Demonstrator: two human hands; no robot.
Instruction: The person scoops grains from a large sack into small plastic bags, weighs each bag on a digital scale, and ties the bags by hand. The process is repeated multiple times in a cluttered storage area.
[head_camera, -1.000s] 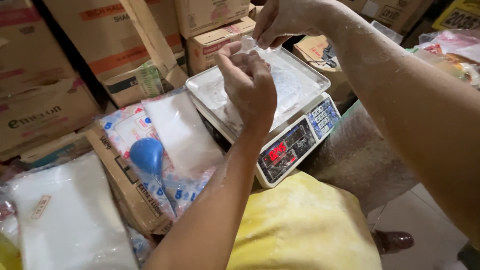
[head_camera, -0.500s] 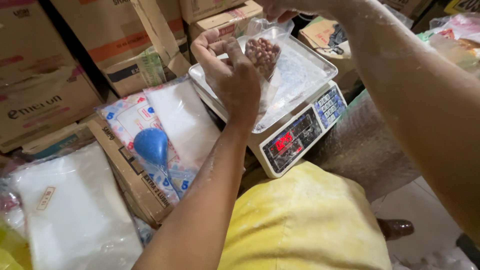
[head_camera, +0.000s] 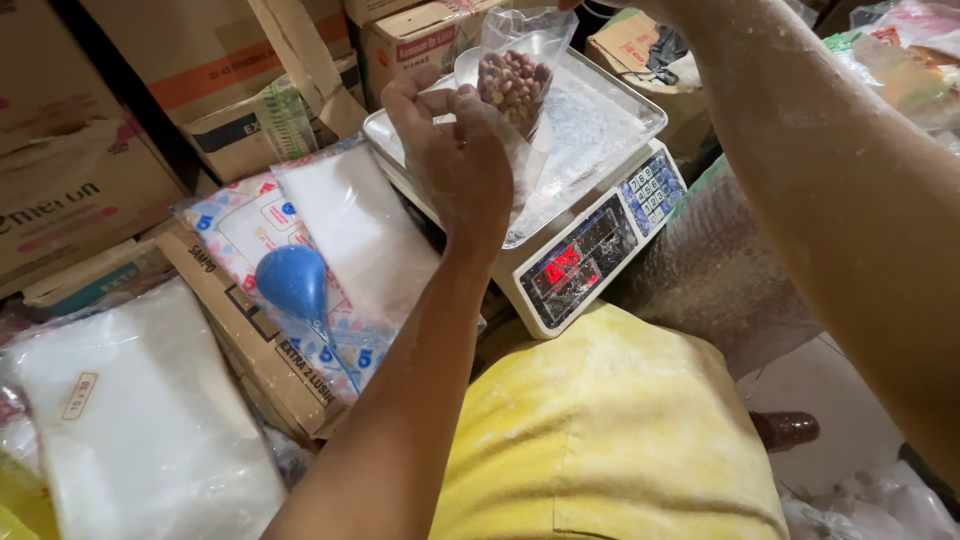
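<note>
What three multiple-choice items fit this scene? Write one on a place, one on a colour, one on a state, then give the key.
1. Where is the clear bag of nuts?
A. above the scale's tray
B. on the floor
C. inside a carton

2. What colour is the scoop?
A. red
B. blue
C. green

3. How is the scale's display?
A. dark
B. covered
C. lit

Key: 1 A, the left hand holds the bag over the tray. 2 B, its bowl is blue. 3 C, red digits glow.
</note>
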